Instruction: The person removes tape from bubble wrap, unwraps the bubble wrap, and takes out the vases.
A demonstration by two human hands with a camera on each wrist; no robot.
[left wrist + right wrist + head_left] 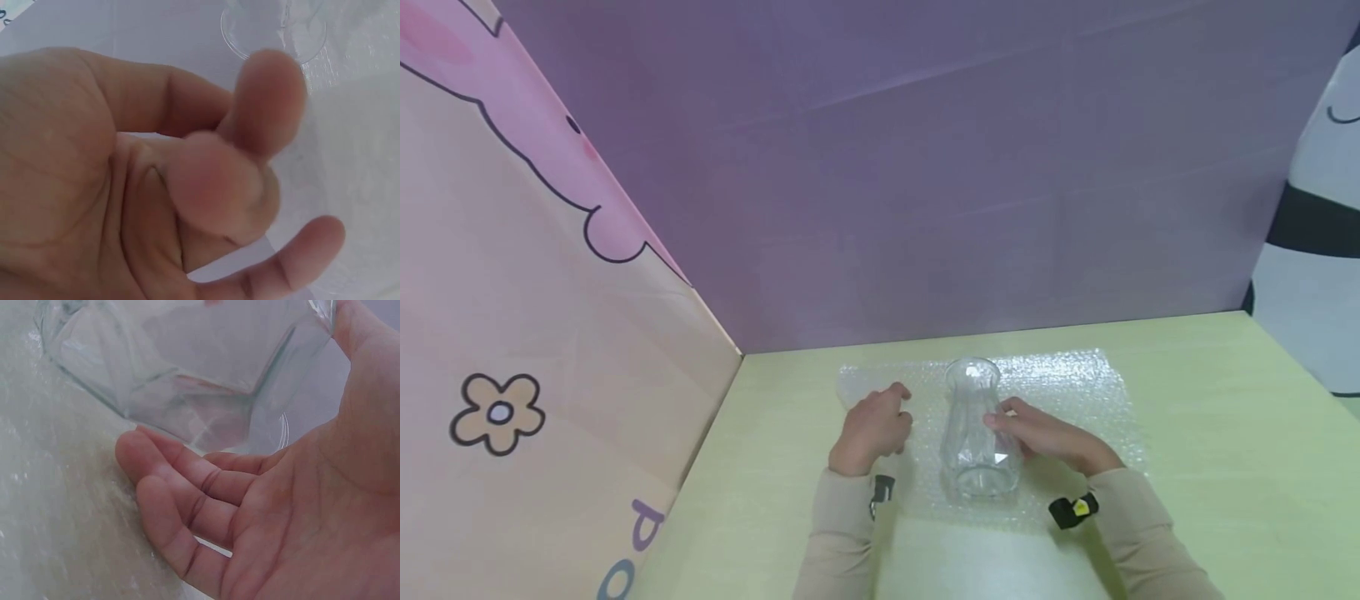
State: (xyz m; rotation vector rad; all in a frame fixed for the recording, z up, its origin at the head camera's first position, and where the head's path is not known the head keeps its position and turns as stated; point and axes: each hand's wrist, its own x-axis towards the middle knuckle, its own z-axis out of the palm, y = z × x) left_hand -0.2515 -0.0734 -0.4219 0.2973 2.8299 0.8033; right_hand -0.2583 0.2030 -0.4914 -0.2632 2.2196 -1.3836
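A clear faceted glass vase [977, 429] is over a sheet of bubble wrap [1067, 379], its flared mouth toward the back wall and its base toward the front in the head view. My right hand [1045, 433] grips it from the right side, thumb on the near face. In the right wrist view, the fingers [212, 506] curl beneath the glass [187, 419]. Left of the vase hangs my left hand [872, 425], holding nothing and apart from the glass. Its fingers [206, 181] are loosely bent in the left wrist view, with the vase's rim [275, 56] beyond them.
The bubble wrap lies flat on a pale yellow-green table [760, 500]. A purple wall panel [925, 208] rises behind the table. On the left stands a cartoon-printed panel [587, 358], and another printed panel [1315, 292] is at the far right.
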